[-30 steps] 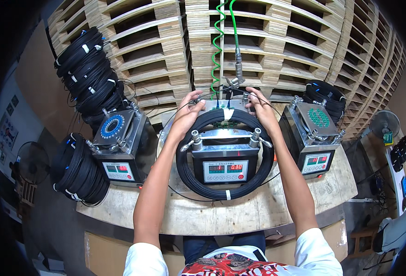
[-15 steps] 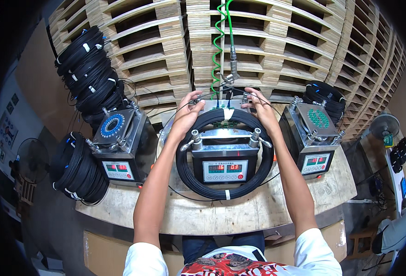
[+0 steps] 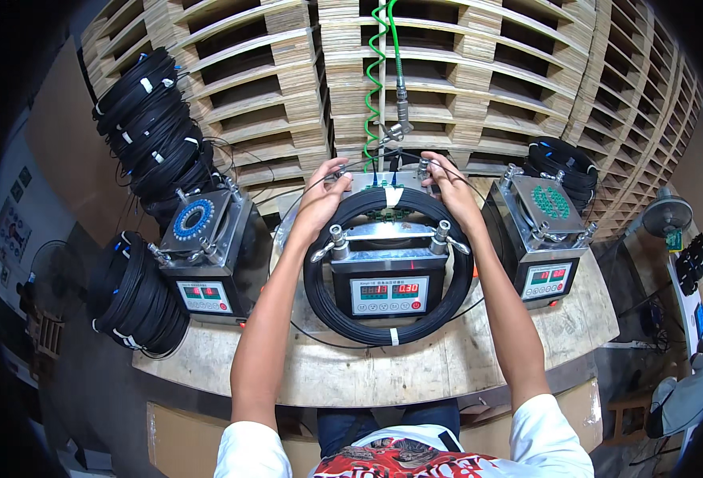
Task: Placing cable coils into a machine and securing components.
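Note:
A coil of black cable (image 3: 317,285) with white ties hangs around the middle machine (image 3: 391,265), a metal box with a digital panel and clamp posts at its corners. My left hand (image 3: 322,201) reaches over the coil's far left side, its fingers curled at the machine's far left clamp post. On the far right clamp post (image 3: 424,169), the thumb and fingers of my right hand (image 3: 453,193) are bent around the metal. Between my hands, thin cable ends with green connectors (image 3: 389,215) sit at the machine's top plate, partly hidden by the coil.
Similar machines stand at left, with a blue connector ring (image 3: 193,219), and at right, with green connectors (image 3: 550,202). Black cable coils (image 3: 148,119) are stacked at left; more lie behind the right machine. A green air hose (image 3: 396,48) hangs before wooden pallets (image 3: 463,68).
My hands stay at the far clamp posts with hardly any movement. The digits on the machine panels have changed. The view has shifted very slightly.

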### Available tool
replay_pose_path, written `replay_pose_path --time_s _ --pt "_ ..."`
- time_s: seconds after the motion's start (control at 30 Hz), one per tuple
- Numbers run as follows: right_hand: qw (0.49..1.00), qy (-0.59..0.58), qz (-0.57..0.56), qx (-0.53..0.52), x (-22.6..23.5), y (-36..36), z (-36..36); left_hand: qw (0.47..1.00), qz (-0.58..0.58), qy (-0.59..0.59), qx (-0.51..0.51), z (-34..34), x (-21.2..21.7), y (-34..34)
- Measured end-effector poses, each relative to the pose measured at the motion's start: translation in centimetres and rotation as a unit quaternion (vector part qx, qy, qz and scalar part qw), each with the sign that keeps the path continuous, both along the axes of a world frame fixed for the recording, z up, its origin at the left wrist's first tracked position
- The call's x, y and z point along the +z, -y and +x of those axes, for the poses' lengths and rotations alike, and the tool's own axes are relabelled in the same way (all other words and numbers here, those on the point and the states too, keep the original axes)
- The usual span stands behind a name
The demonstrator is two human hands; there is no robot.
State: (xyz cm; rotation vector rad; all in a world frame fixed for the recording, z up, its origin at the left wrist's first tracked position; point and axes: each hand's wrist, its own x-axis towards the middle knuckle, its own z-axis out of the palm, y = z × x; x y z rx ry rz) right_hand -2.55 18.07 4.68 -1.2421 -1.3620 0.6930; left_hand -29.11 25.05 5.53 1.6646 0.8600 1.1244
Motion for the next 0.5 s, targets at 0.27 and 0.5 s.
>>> replay_pose_path --time_s 0.27,0.5 --pt "0.999 0.014 0.038 -0.008 -1.2 -0.7 0.9 1.0 -0.003 0.005 0.006 0.2 -0.1 0.1" --pt "0.993 -0.101 -0.018 -0.064 -2.1 -1.4 1.6 0.998 0.051 -0.009 0.03 0.5 -0.2 0.1"
